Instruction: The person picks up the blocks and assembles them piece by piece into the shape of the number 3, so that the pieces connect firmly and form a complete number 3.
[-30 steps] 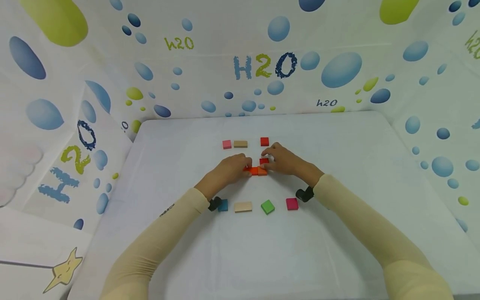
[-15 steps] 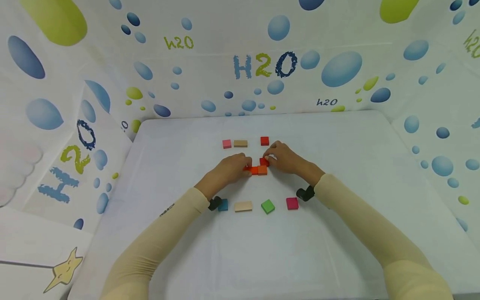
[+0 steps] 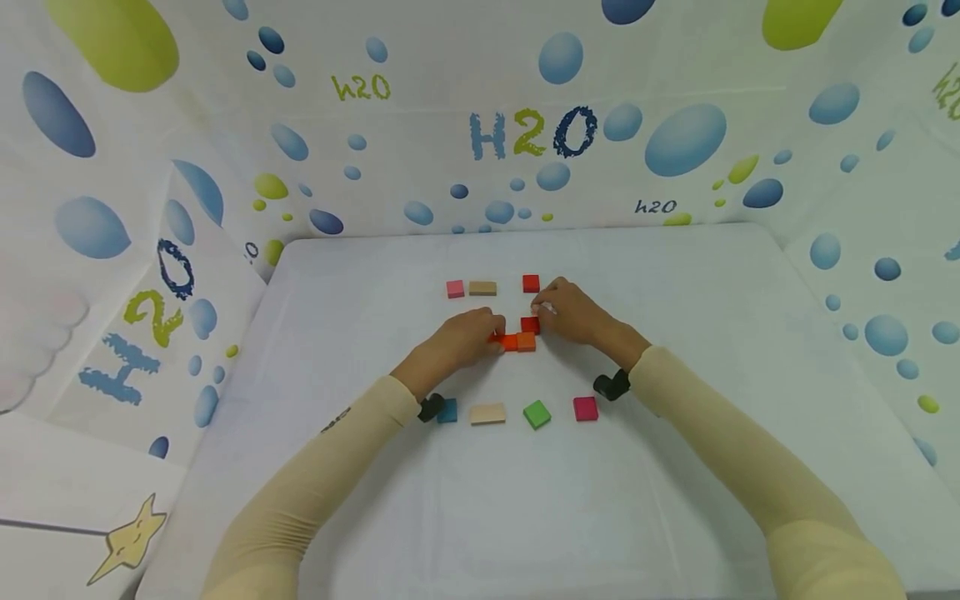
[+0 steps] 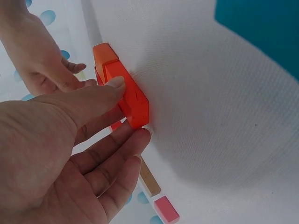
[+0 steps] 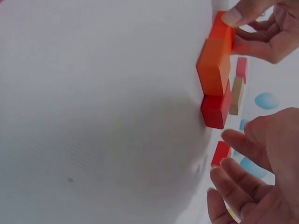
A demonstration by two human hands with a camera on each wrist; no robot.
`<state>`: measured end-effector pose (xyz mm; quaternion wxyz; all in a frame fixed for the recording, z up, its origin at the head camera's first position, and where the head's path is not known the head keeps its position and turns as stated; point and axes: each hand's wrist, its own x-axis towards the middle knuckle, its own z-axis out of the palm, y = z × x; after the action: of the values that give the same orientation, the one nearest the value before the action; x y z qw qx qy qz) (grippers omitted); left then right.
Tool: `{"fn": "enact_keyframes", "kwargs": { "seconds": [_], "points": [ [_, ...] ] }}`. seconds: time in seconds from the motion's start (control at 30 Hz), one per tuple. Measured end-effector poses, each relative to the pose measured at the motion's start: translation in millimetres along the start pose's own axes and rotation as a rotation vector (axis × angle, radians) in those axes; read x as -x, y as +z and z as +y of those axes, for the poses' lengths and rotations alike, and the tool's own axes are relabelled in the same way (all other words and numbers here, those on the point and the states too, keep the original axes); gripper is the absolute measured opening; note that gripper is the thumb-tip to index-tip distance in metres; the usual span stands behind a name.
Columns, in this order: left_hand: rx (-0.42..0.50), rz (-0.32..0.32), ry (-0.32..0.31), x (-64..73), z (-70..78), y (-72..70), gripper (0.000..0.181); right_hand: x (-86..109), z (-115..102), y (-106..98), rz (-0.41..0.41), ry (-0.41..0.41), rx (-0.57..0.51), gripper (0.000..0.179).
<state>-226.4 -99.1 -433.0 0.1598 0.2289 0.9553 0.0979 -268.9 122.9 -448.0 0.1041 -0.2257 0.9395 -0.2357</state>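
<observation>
My left hand (image 3: pixel 468 336) pinches a long orange-red block (image 4: pixel 126 93) between thumb and fingers, and the block lies on the white table. An orange block (image 3: pixel 527 342) sits against its right end. Behind the orange block, touching it, is a red block (image 3: pixel 530 325). My right hand (image 3: pixel 570 312) hovers just right of that red block. In the right wrist view its loosely bent fingers (image 5: pixel 233 182) hold nothing and are apart from the red block. My left palm hides part of the long block in the head view.
Farther back lie a pink block (image 3: pixel 455 289), a tan block (image 3: pixel 483 288) and another red block (image 3: pixel 531 283). Nearer the person are a blue block (image 3: pixel 447 411), a beige block (image 3: pixel 487 414), a green block (image 3: pixel 537 414) and a crimson block (image 3: pixel 586 408). Patterned cloth surrounds the table.
My right hand has gone from the orange and red blocks, touched the red block's side, then drawn slightly back to the right off it. The left hand keeps its hold in place.
</observation>
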Motion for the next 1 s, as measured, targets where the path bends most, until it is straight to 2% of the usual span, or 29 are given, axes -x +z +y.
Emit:
{"fn": "enact_keyframes", "kwargs": {
  "seconds": [0.2,0.4,0.67,1.0],
  "points": [
    [0.007,0.003,0.014,2.8,0.5,-1.9,0.031,-11.7,2,-5,0.058,0.095,-0.006,0.034],
    [0.009,0.006,0.007,4.5,0.6,-2.0,0.03,-29.2,5,-4,0.072,0.175,0.011,0.039],
    [0.003,0.006,0.008,5.2,1.9,-2.6,0.03,-46.2,9,-4,0.085,0.207,0.05,0.039],
    [-0.028,0.005,0.011,2.2,-0.3,1.3,0.031,-51.3,6,-3,0.069,0.231,0.021,0.037]
  ]
}}
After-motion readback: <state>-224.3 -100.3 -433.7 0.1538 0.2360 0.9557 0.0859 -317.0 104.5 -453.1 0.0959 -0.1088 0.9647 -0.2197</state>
